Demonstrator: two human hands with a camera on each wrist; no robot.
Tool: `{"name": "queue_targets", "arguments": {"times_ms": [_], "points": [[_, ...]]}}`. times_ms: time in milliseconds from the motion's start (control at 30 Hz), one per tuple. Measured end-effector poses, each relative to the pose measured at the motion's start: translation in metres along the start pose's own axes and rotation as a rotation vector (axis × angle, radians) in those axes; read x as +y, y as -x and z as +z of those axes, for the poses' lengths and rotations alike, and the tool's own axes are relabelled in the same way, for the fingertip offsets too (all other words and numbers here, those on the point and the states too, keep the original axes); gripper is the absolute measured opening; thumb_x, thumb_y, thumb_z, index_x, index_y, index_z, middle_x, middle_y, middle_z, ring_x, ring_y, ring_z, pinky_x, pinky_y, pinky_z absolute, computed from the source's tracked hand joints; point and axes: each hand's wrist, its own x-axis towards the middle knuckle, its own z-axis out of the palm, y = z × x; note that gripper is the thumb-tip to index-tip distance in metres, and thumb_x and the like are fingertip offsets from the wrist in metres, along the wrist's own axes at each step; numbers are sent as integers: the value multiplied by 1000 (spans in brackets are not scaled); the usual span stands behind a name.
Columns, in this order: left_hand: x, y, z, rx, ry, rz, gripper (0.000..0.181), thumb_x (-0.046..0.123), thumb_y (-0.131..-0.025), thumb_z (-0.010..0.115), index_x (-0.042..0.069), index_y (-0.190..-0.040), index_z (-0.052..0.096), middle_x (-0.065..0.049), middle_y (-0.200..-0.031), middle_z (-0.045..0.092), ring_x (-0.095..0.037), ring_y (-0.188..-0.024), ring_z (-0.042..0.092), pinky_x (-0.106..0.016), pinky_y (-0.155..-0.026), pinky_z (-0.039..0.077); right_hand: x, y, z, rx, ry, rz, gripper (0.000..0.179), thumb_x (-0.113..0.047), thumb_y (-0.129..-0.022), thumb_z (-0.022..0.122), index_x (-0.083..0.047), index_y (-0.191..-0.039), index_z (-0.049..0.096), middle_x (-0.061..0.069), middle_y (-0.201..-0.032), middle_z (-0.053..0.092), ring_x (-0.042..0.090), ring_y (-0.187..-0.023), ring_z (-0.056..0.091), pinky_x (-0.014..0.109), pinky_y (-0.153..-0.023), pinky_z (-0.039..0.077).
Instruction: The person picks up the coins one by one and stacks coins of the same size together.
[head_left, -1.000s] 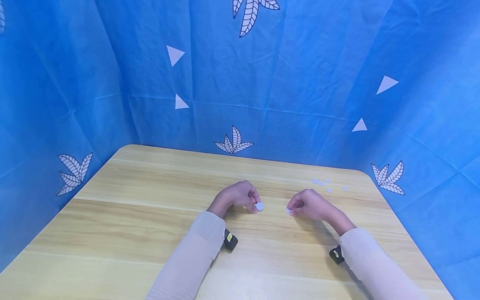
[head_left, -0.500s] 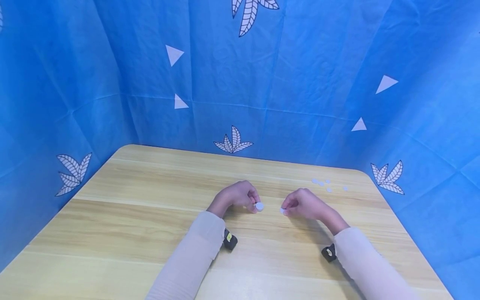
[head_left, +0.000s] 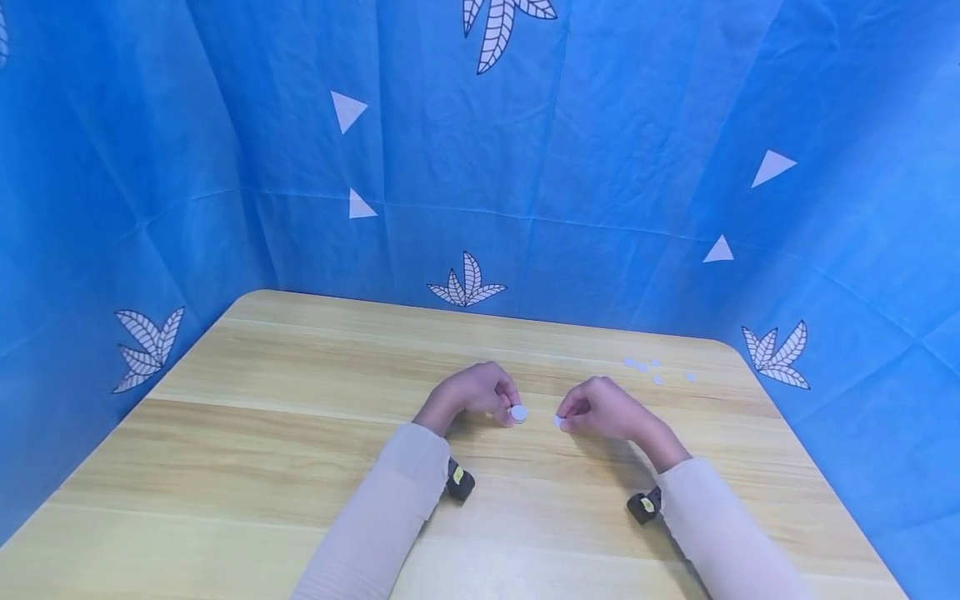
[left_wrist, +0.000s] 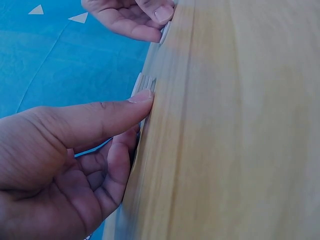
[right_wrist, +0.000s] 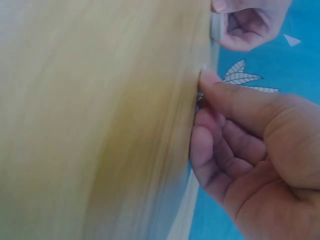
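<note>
Near the middle of the wooden table (head_left: 315,467), my left hand (head_left: 477,390) holds a short stack of white discs (head_left: 518,413) between thumb and fingers. Layered edges of the stack (left_wrist: 142,83) show above the thumb in the left wrist view. A small gap to the right, my right hand (head_left: 606,410) pinches a white disc (head_left: 558,422) low over the tabletop. That disc (left_wrist: 165,32) appears edge-on at the top of the left wrist view. In the right wrist view, the fingertips mostly cover it.
Several loose white discs (head_left: 642,367) lie flat toward the table's far right corner, beyond my right hand. A blue patterned cloth (head_left: 600,150) hangs around the far and side edges of the table. Each wrist carries a small black camera (head_left: 461,482).
My right hand has slid leftward with its disc, narrowing the gap to the stack. The left hand and the loose discs have stayed in place.
</note>
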Motion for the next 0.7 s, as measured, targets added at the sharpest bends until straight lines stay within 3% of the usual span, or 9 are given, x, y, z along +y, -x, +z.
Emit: {"name": "queue_targets", "arguments": {"times_ms": [333,700], "points": [[5,-1,2,-13,0,-9,24,12,-68,85,15,-86,70,2,-85,65,-16,-83,56,-31,-78,45,2,3,2,14,-23,21,6,-13,-82,74,-13,-87,73,-6,-82,70,8,-75,64,26,-70,52],[-2,-3,0,-13,0,1,26,15,-68,85,19,-88,68,3,-88,65,-16,-85,57,-33,-80,45,7,-1,4,25,-48,42,5,-18,-82,75,-17,-86,72,-8,-79,69,9,-75,64,29,-70,52]]}}
